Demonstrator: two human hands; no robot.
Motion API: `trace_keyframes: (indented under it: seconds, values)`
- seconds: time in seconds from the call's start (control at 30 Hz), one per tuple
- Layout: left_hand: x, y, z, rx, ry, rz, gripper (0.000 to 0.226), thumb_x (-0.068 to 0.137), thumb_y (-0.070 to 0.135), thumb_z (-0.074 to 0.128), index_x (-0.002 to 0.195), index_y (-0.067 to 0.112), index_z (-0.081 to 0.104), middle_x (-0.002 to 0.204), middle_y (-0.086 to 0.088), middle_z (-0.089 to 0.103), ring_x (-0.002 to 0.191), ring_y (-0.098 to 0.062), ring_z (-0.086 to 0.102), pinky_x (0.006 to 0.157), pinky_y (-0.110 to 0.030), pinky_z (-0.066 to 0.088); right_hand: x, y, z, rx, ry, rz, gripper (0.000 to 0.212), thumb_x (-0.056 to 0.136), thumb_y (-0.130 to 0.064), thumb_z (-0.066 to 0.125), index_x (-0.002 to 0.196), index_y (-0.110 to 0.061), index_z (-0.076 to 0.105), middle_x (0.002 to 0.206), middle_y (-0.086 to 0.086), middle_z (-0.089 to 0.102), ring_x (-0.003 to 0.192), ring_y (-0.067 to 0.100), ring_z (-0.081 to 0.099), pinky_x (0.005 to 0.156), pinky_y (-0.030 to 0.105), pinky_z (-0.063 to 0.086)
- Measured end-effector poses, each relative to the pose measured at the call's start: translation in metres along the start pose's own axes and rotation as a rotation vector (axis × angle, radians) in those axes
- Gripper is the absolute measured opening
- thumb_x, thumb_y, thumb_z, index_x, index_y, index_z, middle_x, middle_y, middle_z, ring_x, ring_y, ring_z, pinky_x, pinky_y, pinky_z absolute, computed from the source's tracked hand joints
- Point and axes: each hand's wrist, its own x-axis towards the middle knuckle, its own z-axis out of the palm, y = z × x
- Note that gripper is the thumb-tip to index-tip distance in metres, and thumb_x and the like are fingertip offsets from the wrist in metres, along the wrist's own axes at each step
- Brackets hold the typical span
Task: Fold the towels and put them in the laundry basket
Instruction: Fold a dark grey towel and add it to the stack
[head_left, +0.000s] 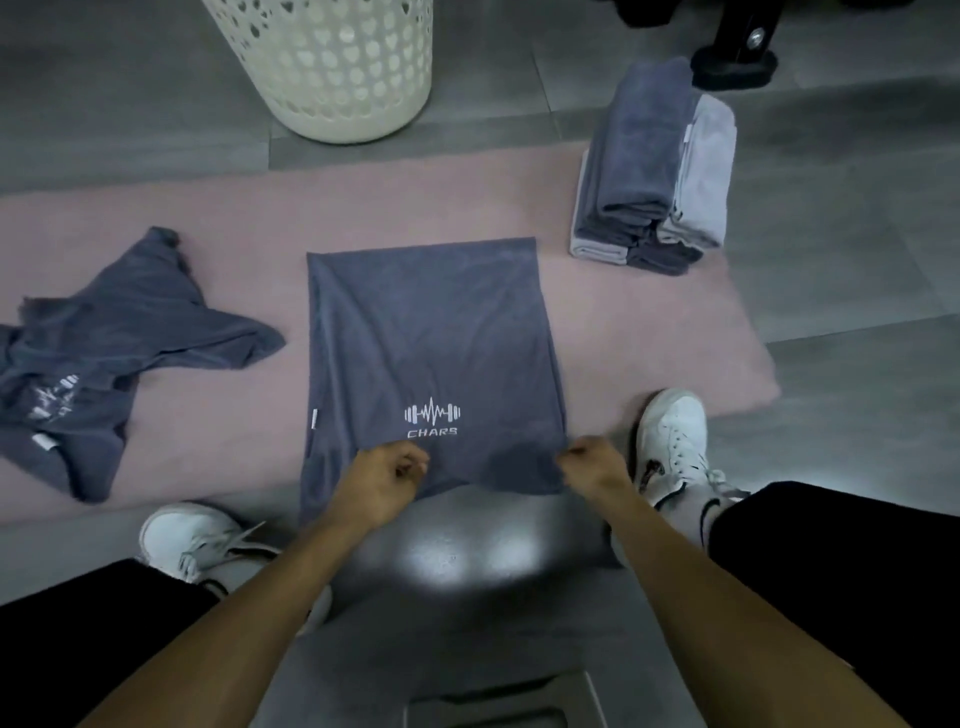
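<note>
Spread towel lies between crumpled towel and stack.

The flat towel bears a white mark, a dumbbell with a pulse line through it, and below it the word "CHARS". The crumpled towel at left carries a white print too, creased and not readable.

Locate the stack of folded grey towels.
In the head view, the stack of folded grey towels sits upper right on the pink mat, right of the white perforated laundry basket.
</note>
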Motion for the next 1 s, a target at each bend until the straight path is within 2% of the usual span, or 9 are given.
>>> trace_keyframes:
  seconds: [0.07, 0.13, 0.2, 0.33, 0.5, 0.63, 0.73, 0.83, 1.0]
  values:
    - [-0.009, -0.009, 0.005, 0.011, -0.003, -0.032, 0.025, 0.086, 0.003, 0.065, 0.080, 0.027, 0.068, 0.077, 0.018, 0.066, 0.068, 0.016, 0.059, 0.074, -0.004, 0.043, 0.006, 0.013, 0.014, 0.038, -0.013, 0.070, 0.024, 0.092, -0.016, 0.050, 0.105, 0.001, 0.062, 0.102, 0.019, 0.063, 0.095, 0.034, 0.060, 0.072, 0.027, 0.037]
    - [-0.013, -0.016, 0.010, 0.016, -0.010, -0.080, 0.019, 0.087, 0.004, 0.065, 0.085, 0.022, 0.070, 0.081, 0.012, 0.069, 0.072, 0.008, 0.061, 0.069, 0.004, 0.036, 0.012, 0.016, 0.027, 0.107, -0.008, 0.103, 0.032, 0.094, -0.018, 0.050, 0.118, 0.003, 0.056, 0.116, 0.020, 0.060, 0.108, 0.037, 0.058, 0.078, 0.028, 0.039]
    - [-0.014, -0.020, 0.013, 0.014, 0.001, -0.120, 0.014, 0.087, 0.004, 0.064, 0.091, 0.013, 0.074, 0.088, 0.004, 0.071, 0.081, -0.004, 0.063, 0.069, 0.006, 0.035, 0.016, 0.016, 0.038, 0.163, -0.008, 0.125, 0.035, 0.092, -0.020, 0.055, 0.120, 0.003, 0.056, 0.118, 0.021, 0.061, 0.109, 0.037, 0.058, 0.079, 0.029, 0.041]
    - [-0.010, -0.019, 0.020, -0.057, 0.031, -0.195, 0.015, 0.087, 0.002, 0.064, 0.089, 0.012, 0.074, 0.087, 0.005, 0.070, 0.083, -0.007, 0.062, 0.072, 0.005, 0.037, 0.021, 0.025, 0.053, 0.148, 0.004, 0.192, 0.033, 0.090, -0.026, 0.056, 0.113, -0.002, 0.061, 0.117, 0.022, 0.062, 0.104, 0.038, 0.059, 0.080, 0.033, 0.043]
    - [-0.004, -0.029, 0.035, -0.205, 0.095, -0.330, 0.039, 0.085, -0.004, 0.063, 0.065, 0.030, 0.067, 0.061, 0.024, 0.066, 0.077, -0.018, 0.064, 0.087, -0.030, 0.051, 0.020, 0.014, 0.057, 0.333, 0.138, 0.270, 0.033, 0.093, -0.022, 0.053, 0.116, 0.000, 0.062, 0.119, 0.021, 0.063, 0.109, 0.039, 0.058, 0.076, 0.030, 0.038]
    - [-0.002, -0.038, 0.045, -0.380, 0.195, -0.592, 0.034, 0.082, 0.000, 0.062, 0.060, 0.024, 0.069, 0.074, -0.003, 0.072, 0.089, -0.032, 0.069, 0.089, -0.044, 0.055, 0.005, -0.004, 0.072, 0.452, 0.252, 0.233, 0.025, 0.092, -0.015, 0.056, 0.108, 0.003, 0.063, 0.109, 0.020, 0.066, 0.105, 0.038, 0.059, 0.072, 0.026, 0.032]
    - [0.000, -0.046, 0.040, -0.418, 0.337, -0.723, 0.011, 0.078, 0.018, 0.064, 0.074, 0.014, 0.073, 0.087, -0.014, 0.073, 0.091, -0.034, 0.069, 0.087, -0.041, 0.055, -0.006, -0.022, 0.082, 0.525, 0.286, 0.220, 0.017, 0.089, -0.010, 0.058, 0.100, 0.002, 0.064, 0.100, 0.019, 0.066, 0.090, 0.030, 0.059, 0.070, 0.026, 0.033]
    - [-0.009, -0.054, 0.021, -0.239, 0.487, -0.800, 0.023, 0.089, 0.020, 0.057, 0.098, 0.003, 0.072, 0.105, -0.021, 0.070, 0.101, -0.036, 0.064, 0.088, -0.034, 0.048, -0.010, -0.039, 0.096, 0.496, 0.273, 0.186, 0.015, 0.088, -0.007, 0.055, 0.097, 0.002, 0.063, 0.098, 0.019, 0.065, 0.089, 0.031, 0.059, 0.070, 0.028, 0.035]
    - [-0.011, -0.085, 0.002, -0.345, 0.673, -0.823, 0.026, 0.088, 0.016, 0.062, 0.111, 0.006, 0.069, 0.109, -0.018, 0.070, 0.105, -0.033, 0.064, 0.090, -0.032, 0.047, -0.010, -0.051, 0.122, 0.352, 0.244, 0.142, 0.018, 0.089, -0.012, 0.055, 0.102, -0.002, 0.062, 0.106, 0.018, 0.065, 0.101, 0.034, 0.061, 0.078, 0.030, 0.040]
